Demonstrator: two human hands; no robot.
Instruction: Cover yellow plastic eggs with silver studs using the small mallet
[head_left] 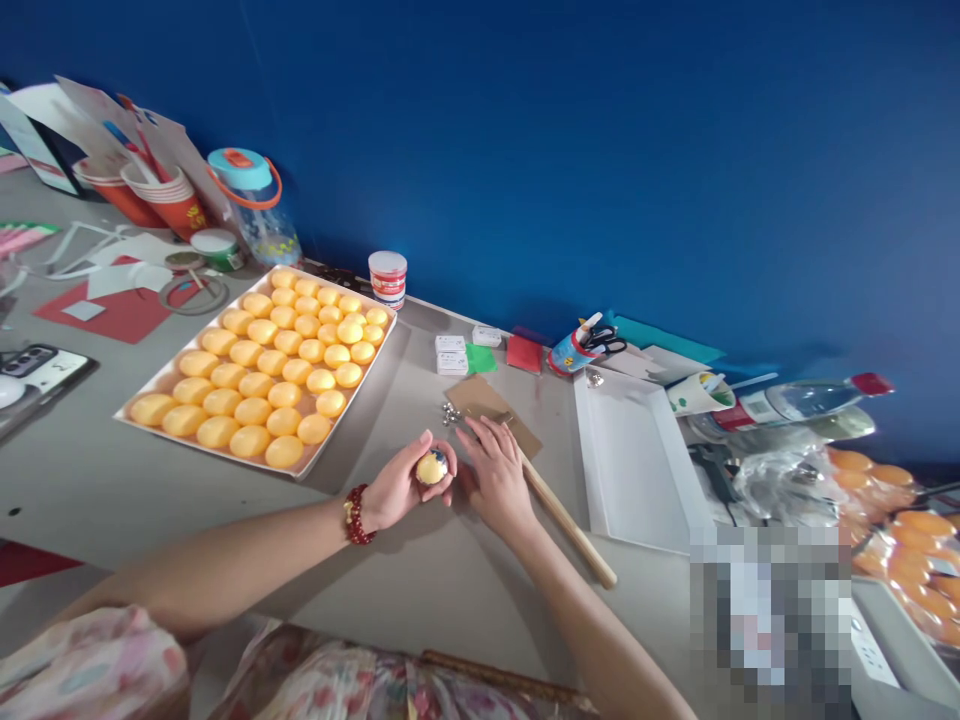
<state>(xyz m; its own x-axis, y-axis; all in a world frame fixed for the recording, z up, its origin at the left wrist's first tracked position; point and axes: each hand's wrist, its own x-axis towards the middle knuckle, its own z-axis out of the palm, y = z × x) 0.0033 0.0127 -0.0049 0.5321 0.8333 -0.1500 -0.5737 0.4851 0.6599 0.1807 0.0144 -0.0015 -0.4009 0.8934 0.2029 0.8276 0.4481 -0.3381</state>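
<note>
My left hand [405, 482], with a red bead bracelet at the wrist, is closed around a pale yellow ball [431, 467] that has dark blue and silvery marks on its upper side. Just right of it, my right hand [496, 470] lies palm down, fingers stretched forward over the near edge of a brown card [491, 400]. Beside its fingertips is a small heap of shiny metal bits [451, 413]. A wooden stick [574, 525] runs from under or beside those fingers toward me. What lies beneath the right palm is hidden.
A shallow box [304, 465] of yellow-orange balls stands on the left. On the right lies a white tray [637, 460], with a plastic bottle [810, 400] and bagged orange balls [915, 560] beyond. Small white boxes [451, 362] and a pen cup [571, 353] sit near the blue wall.
</note>
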